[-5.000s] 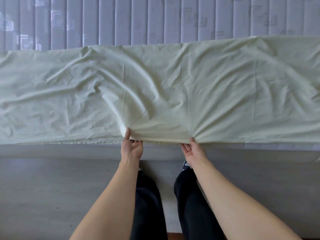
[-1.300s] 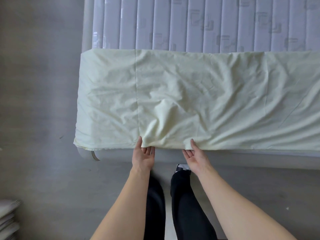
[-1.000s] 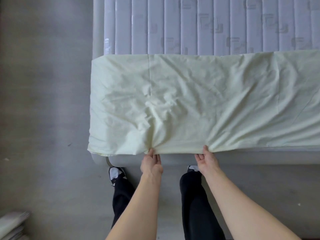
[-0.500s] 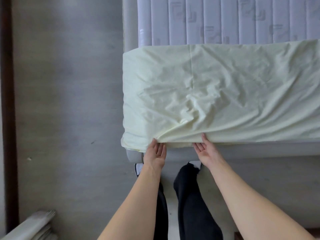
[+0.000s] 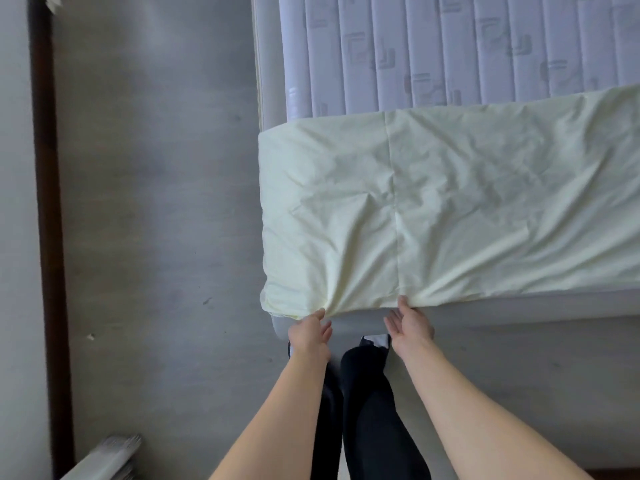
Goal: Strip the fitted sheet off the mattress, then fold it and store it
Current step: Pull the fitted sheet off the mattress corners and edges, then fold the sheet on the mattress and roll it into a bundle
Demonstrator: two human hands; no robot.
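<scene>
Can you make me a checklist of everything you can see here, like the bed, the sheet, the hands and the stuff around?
Surface: mattress, quilted top bare at the far side, on a grey bed frame.
Job's things: pale yellow fitted sheet, folded into a wrinkled band along the near edge.
Clutter: a small scrap on the floor.
Hands: left hand pinches the sheet's near edge by the corner; right hand is palm up with its thumb on the edge, fingers relaxed.
Cables: nothing seen.
Surroundings: grey floor, dark strip at the left, pale stacked things at bottom left, too blurred to name.
</scene>
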